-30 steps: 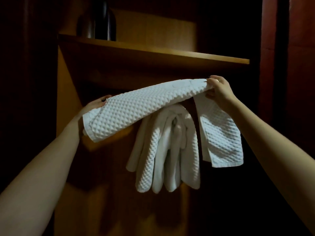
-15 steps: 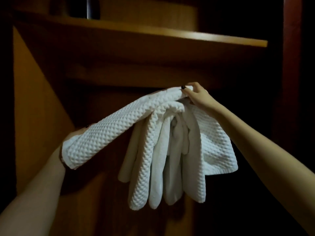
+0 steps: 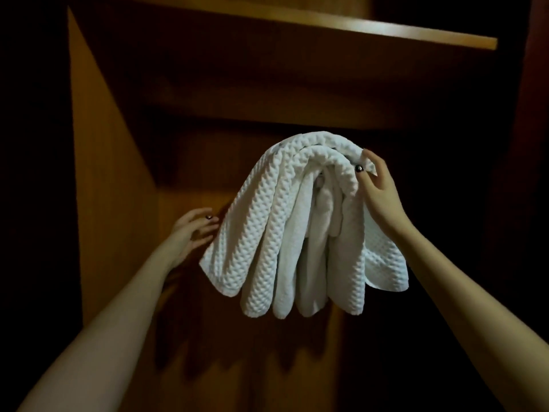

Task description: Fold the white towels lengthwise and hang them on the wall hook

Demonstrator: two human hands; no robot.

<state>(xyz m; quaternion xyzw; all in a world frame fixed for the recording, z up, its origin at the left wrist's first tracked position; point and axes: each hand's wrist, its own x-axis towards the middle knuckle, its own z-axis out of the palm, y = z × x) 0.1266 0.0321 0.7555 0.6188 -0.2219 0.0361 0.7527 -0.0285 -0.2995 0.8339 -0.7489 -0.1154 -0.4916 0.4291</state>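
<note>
Several white waffle-weave towels [image 3: 297, 233] hang in a bunch from a point under the wooden shelf; the hook itself is hidden beneath them. The outermost towel [image 3: 255, 221] is draped over the top, its left half hanging free. My right hand [image 3: 378, 185] pinches the top right edge of that towel near the hanging point. Just left of the towel's hanging edge is my left hand [image 3: 193, 230], fingers apart and holding nothing.
A wooden shelf [image 3: 356, 34] juts out above the towels. A wooden back panel [image 3: 193, 173] and a side panel [image 3: 98, 173] enclose the niche. Dark areas lie to the far left and right.
My left hand has let go of the towel's left end, which dropped and now hangs down beside the others. My right hand still holds the top. The view tilted upward.
</note>
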